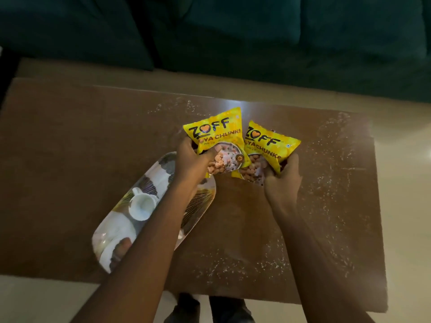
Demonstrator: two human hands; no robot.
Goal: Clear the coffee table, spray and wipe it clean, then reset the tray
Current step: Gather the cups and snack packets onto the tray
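Two yellow soya chunks packets are held over the brown coffee table [70,141]. My left hand [190,162] grips the left packet [215,134] by its lower left edge. My right hand [283,180] grips the right packet [268,148] at its lower right corner. The packets sit side by side, slightly overlapping. An oval patterned tray [154,173] lies on the table under my left forearm, with a small white cup [141,205] lying on its side in it. White crumbs or powder [331,183] are scattered over the right half of the table.
A dark green sofa [233,36] runs along the far side of the table. Pale floor [405,206] shows to the right and at the near edge. My feet [210,311] are just below the table's near edge.
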